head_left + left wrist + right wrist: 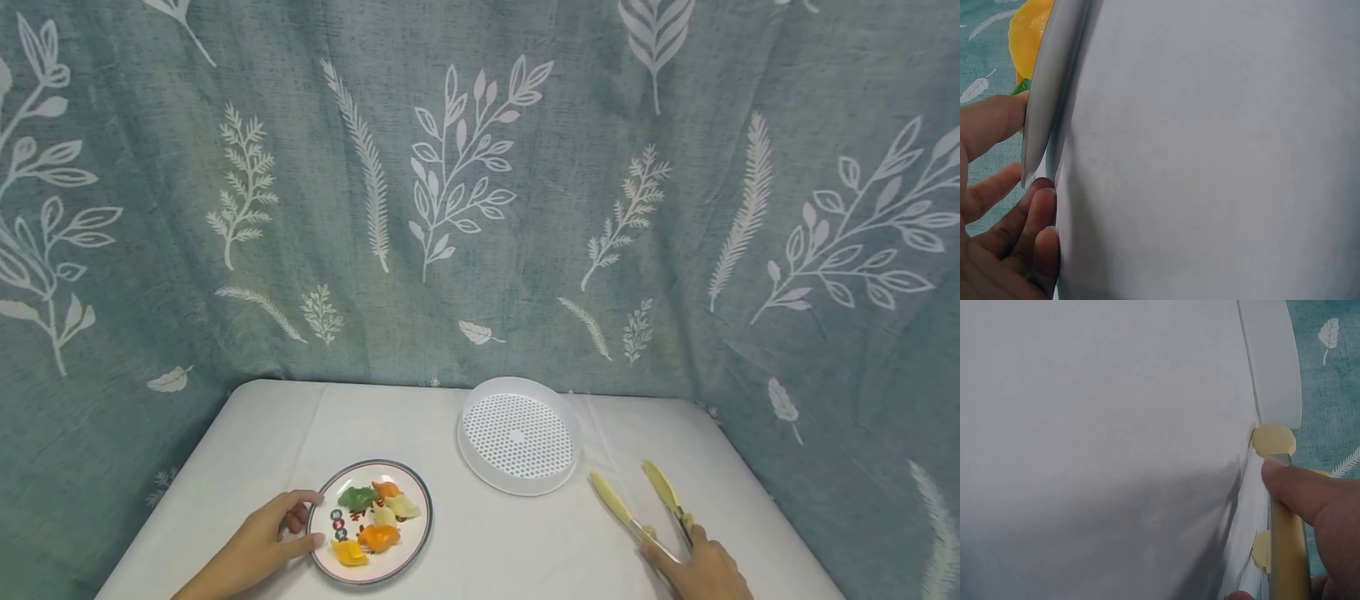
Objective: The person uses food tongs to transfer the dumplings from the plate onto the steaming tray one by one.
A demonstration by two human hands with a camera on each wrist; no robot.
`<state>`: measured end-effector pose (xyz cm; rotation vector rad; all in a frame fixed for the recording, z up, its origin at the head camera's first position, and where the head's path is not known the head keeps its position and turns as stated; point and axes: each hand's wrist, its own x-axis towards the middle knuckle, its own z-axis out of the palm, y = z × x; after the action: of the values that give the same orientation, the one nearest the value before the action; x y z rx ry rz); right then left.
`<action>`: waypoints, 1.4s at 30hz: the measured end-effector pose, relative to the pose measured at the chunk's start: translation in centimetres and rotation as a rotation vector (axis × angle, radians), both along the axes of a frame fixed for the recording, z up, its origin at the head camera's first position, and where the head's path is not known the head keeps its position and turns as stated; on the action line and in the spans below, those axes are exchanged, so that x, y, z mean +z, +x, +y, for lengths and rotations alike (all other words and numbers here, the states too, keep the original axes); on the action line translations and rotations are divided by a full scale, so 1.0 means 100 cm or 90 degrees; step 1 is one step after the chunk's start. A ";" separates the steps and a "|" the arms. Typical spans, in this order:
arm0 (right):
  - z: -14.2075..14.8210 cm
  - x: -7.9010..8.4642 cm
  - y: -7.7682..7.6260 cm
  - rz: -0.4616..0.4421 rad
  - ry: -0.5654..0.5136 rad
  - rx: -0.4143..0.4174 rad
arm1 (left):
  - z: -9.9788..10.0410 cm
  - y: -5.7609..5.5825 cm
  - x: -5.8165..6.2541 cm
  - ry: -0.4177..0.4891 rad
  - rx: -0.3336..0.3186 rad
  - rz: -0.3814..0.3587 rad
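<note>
In the head view, your left hand (262,537) curls thumb and fingers about the rim of the plate (411,537), lower left; tilting that rim could slide the coloured pieces (378,537) off. At lower right, your right hand (708,568) grips the tongs (611,500), arms spread; a wide swing leftward could knock the white perforated tray (517,435) just above centre.

In the left wrist view, your thumb meets the rim at left; uneven support could tip it.

In the right wrist view, your thumb presses the tongs at lower right; most other fingers are hidden, so you cannot tell how firmly they hold.
</note>
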<state>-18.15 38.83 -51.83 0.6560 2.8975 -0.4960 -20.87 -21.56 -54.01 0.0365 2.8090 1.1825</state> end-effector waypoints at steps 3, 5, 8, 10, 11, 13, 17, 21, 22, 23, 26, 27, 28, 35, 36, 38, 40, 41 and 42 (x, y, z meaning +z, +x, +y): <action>0.002 0.000 -0.002 0.003 0.001 0.000 | 0.000 -0.001 0.000 0.003 -0.003 0.004; 0.003 -0.001 -0.002 0.003 0.006 0.000 | 0.001 -0.002 -0.001 0.003 -0.001 0.002; 0.005 -0.002 -0.002 0.012 0.009 0.004 | 0.001 -0.002 0.000 0.003 0.001 0.000; 0.005 -0.001 -0.001 0.017 0.006 0.008 | 0.001 -0.001 0.000 0.007 0.000 0.001; 0.006 -0.002 -0.001 0.021 0.003 0.010 | 0.001 0.000 0.000 0.007 -0.001 0.003; 0.006 -0.002 -0.001 0.024 -0.004 0.004 | 0.001 0.001 0.000 0.008 -0.001 0.003; 0.004 -0.001 -0.001 0.031 -0.008 -0.016 | 0.001 0.002 0.001 0.009 -0.003 0.005; 0.001 0.001 -0.001 0.056 -0.011 -0.013 | 0.001 0.002 0.002 0.013 -0.006 0.011; 0.000 0.002 -0.001 0.065 -0.012 -0.006 | 0.001 0.002 0.002 0.013 -0.007 0.014; 0.000 0.003 -0.001 0.076 -0.014 0.001 | 0.001 0.002 0.002 0.013 -0.008 0.016; -0.003 0.008 0.001 0.107 -0.019 0.030 | 0.001 0.002 0.003 0.016 -0.009 0.018; -0.005 0.009 0.002 0.118 -0.019 0.039 | 0.001 0.002 0.003 0.015 -0.009 0.018; -0.007 0.011 0.002 0.130 -0.020 0.047 | 0.001 0.002 0.003 0.013 -0.008 0.016; -0.024 0.025 0.007 0.189 -0.029 0.081 | 0.002 0.002 0.003 0.019 0.004 0.002; -0.027 0.027 0.008 0.192 -0.027 0.086 | 0.002 0.002 0.003 0.018 0.005 0.001; -0.031 0.030 0.009 0.197 -0.025 0.098 | 0.002 0.002 0.002 0.019 0.007 -0.001; -0.035 0.034 0.010 0.209 -0.021 0.113 | 0.002 0.003 0.001 0.022 0.008 -0.001; -0.036 0.035 0.010 0.216 -0.019 0.121 | 0.002 0.003 0.000 0.023 0.009 -0.002; -0.038 0.036 0.011 0.223 -0.019 0.129 | 0.002 0.003 0.000 0.025 0.009 -0.002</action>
<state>-17.08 35.01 -48.23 0.2890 3.2249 -0.6868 -20.62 -21.37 -54.05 0.0164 2.7877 1.2400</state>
